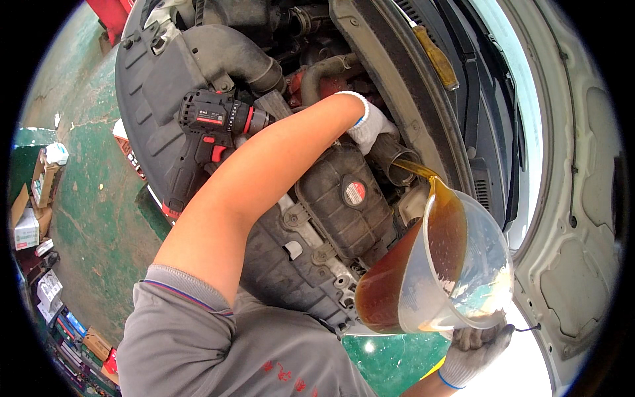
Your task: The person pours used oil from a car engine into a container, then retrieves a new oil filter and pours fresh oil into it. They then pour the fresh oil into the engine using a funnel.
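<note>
My right hand [473,354], in a whitish knit glove soiled dark at the fingers, is closed at the lower end of a large clear plastic jug [479,238]. The jug is tilted steeply and holds amber-brown oil. From its spout a stream of oil [417,168] runs into the open mouth of a dark, round, funnel-like tube [401,173]. Reaching across the engine bay, my gloved left hand [372,128] is closed around that tube's far side; its fingertips are mostly hidden. The tube's lower end is out of sight among the engine parts.
A black coolant tank [340,215] with a round cap sits beside the tube. A cordless drill [202,142] lies on the front engine cover, under my left forearm. A yellow-handled screwdriver [436,58] rests near the windscreen. The raised bonnet [582,264] stands right; boxes [46,175] line the floor left.
</note>
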A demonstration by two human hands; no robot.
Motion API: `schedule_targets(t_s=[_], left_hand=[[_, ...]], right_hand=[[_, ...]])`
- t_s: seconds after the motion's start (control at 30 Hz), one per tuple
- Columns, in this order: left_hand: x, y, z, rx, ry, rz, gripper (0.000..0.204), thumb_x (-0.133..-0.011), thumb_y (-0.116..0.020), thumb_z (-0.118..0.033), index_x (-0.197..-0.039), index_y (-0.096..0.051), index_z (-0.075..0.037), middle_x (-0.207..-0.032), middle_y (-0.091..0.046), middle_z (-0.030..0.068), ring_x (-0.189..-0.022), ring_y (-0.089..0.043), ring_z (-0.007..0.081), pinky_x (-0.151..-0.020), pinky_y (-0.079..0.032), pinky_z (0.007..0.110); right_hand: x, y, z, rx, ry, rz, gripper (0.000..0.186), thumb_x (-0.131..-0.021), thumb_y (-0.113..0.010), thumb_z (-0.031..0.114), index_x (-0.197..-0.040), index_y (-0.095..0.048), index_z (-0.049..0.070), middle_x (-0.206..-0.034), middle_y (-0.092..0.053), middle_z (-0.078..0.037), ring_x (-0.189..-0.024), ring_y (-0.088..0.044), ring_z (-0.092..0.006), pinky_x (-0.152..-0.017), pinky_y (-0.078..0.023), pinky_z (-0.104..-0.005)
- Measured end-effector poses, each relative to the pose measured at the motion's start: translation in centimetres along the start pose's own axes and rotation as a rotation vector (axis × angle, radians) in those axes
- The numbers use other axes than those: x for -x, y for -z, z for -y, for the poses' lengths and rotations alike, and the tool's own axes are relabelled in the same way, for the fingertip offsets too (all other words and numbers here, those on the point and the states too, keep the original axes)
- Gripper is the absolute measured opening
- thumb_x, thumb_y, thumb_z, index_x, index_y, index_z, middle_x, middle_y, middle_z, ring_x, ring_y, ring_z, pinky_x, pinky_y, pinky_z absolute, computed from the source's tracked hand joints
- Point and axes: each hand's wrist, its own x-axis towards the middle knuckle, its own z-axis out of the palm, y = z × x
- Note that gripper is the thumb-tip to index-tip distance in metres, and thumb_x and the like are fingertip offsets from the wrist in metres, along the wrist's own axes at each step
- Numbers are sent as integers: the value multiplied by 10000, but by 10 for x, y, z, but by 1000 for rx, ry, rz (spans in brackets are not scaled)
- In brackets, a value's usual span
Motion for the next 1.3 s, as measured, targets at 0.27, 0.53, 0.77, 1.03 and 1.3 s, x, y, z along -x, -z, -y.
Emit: schedule_targets(t_s=[0.27, 0.53, 0.77, 1.03, 1.3], left_hand=[[1, 1, -1, -4, -7, -5, 802, -622, -703, -116, -1385, -454, -108, -1332, -532, 142, -1238, -485, 303, -1028, -382, 373], [2, 2, -1, -17, -12, -24, 790, -624, -700, -112, -1377, -463, -110, -1308, -553, 139, -1211, -508, 299, -1010, -399, 377], [-1, -1, 1, -6, -19, -18, 789, -617, -706, -107, -1370, -470, -112, -1311, -544, 141, -1209, -502, 301, -1013, -391, 380], [-3, 0, 3, 6, -18, 0, 806, -612, -715, -108, -1377, -463, -113, -1352, -507, 143, -1249, -463, 306, -1040, -363, 376], [-2, 0, 6, 16, -3, 15, 823, -607, -725, -109, -1384, -455, -115, -1392, -470, 146, -1288, -424, 312, -1068, -334, 373]], right_hand=[[2, -7, 1, 27, 14, -38, 433, -917, -552, 422, -1054, -566, 11, -772, -661, -89, -471, -558, -78, -376, -446, -201], [4, -10, 3, 71, 24, -44, 463, -911, -563, 416, -1058, -559, -22, -770, -657, -103, -492, -577, -78, -394, -474, -198], [6, -27, 3, 38, 43, -163, 460, -916, -562, 417, -1030, -561, -28, -710, -640, -76, -467, -558, -82, -401, -468, -204], [-2, -1, 3, 1, -2, 27, 436, -929, -548, 418, -986, -565, -14, -622, -575, -25, -421, -477, -64, -373, -381, -209], [3, -20, 6, 55, 0, -70, 480, -930, -539, 435, -1057, -571, -27, -740, -651, -63, -484, -538, -68, -393, -421, -200]])
